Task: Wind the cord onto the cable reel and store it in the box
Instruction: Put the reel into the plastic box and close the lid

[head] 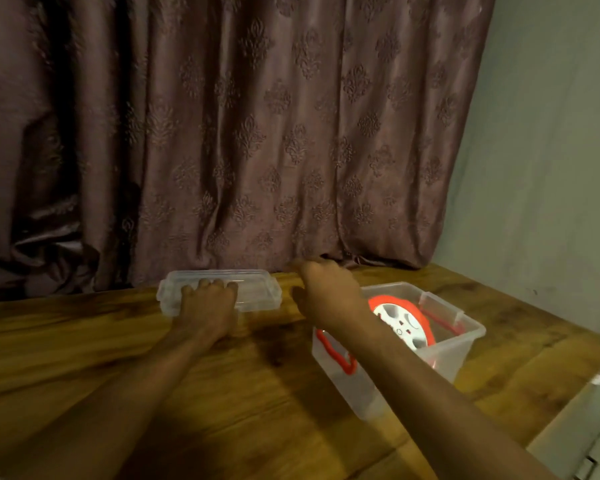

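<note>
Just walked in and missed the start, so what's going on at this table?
A person is packing away a cable reel. It already sits inside the clear box on the wooden table. Their left hand rests on the clear lid, which lies beside the box, while the right hand hovers near the lid's other end. The box is not yet covered.

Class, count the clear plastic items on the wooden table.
2: the lid lies near the curtain under the left hand; the open box stands to its right, holding the reel.
</note>
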